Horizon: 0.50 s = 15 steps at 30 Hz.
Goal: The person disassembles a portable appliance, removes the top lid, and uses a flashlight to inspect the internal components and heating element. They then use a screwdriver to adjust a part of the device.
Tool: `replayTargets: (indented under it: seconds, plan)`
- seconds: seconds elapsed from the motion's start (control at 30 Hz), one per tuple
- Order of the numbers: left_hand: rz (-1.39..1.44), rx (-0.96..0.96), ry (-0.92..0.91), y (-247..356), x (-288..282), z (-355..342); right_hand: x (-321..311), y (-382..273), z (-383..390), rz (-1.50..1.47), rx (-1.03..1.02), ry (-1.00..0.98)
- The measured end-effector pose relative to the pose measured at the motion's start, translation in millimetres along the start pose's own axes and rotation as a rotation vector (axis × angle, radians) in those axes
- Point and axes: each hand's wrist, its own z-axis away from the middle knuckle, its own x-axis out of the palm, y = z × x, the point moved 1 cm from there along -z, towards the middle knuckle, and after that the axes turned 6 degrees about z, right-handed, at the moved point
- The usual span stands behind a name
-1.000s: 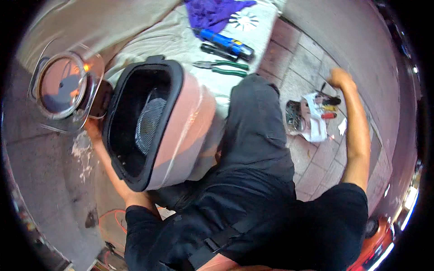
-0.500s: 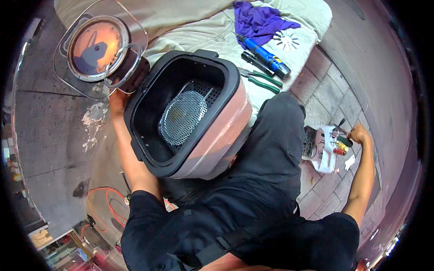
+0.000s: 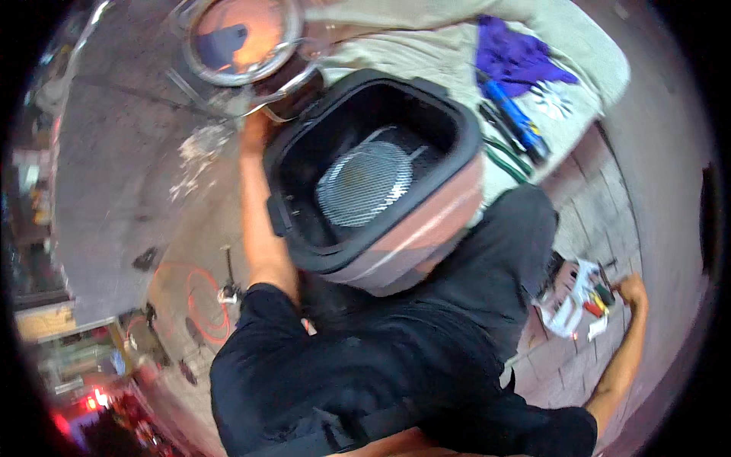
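Across my lap leans a boxy black-and-brown cooking appliance [image 3: 438, 221], open at the top, with a round perforated metal plate [image 3: 365, 185] inside its black cavity. My left hand [image 3: 256, 129] is at its far left side, gripping the underside of a clear lid with a round metal-rimmed heating unit [image 3: 242, 38]; the fingertips are hidden behind it. Out to the right, my right hand [image 3: 630, 289] is closed at the edge of a white plastic tray of tools [image 3: 561, 321]. Whatever lies in its fingers is too blurred to make out.
A pale cloth-covered surface [image 3: 426, 49] holds a purple rag [image 3: 510, 57], a blue cylindrical tool [image 3: 514, 114], a white fan wheel [image 3: 552, 99] and green-handled pliers [image 3: 506, 158]. An orange cord [image 3: 199, 301] loops on the floor at left.
The whole view has shifted, so the appliance, lid and cloth sit further right and the picture is more blurred. Both hands keep their places at the lid and the tool tray.
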Motion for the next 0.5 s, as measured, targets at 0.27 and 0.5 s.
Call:
replayTargets:
  seconds: [0.27,0.5]
  plan:
    - [0.042,-0.064,0.103,45.8,68.8,38.0,-68.4,-81.0,11.9,-0.274,0.156,0.171]
    - [0.192,-0.109,0.059,30.2,51.8,18.4,-94.4,-89.8,2.9,-0.219,0.129,0.128]
